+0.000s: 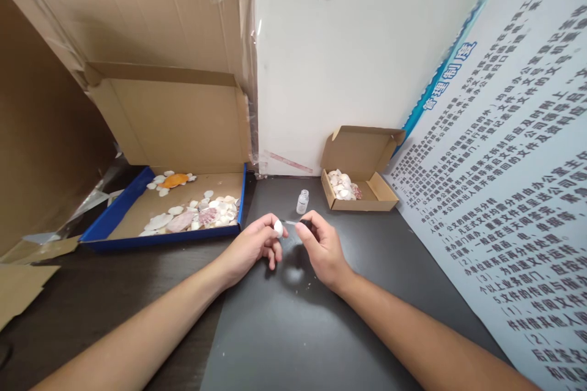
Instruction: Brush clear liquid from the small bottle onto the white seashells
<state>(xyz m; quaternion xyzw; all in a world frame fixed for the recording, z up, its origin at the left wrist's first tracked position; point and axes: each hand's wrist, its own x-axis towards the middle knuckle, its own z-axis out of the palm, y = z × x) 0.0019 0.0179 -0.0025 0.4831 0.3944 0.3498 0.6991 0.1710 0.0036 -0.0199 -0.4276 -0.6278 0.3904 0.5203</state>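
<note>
My left hand (255,245) pinches a small white shell (278,228) between thumb and fingers, just above the dark table (284,330). My right hand (321,248) grips a thin brush (293,223) with a dark handle, its tip pointing left at the shell. A small clear bottle (302,201) without its cap stands on the table just behind both hands.
A large blue-edged cardboard box (151,235) at the left holds several shells, one of them orange. A small cardboard box (362,189) with shells sits at the back right. A printed poster (513,195) leans on the right. Cardboard sheets stand at the left.
</note>
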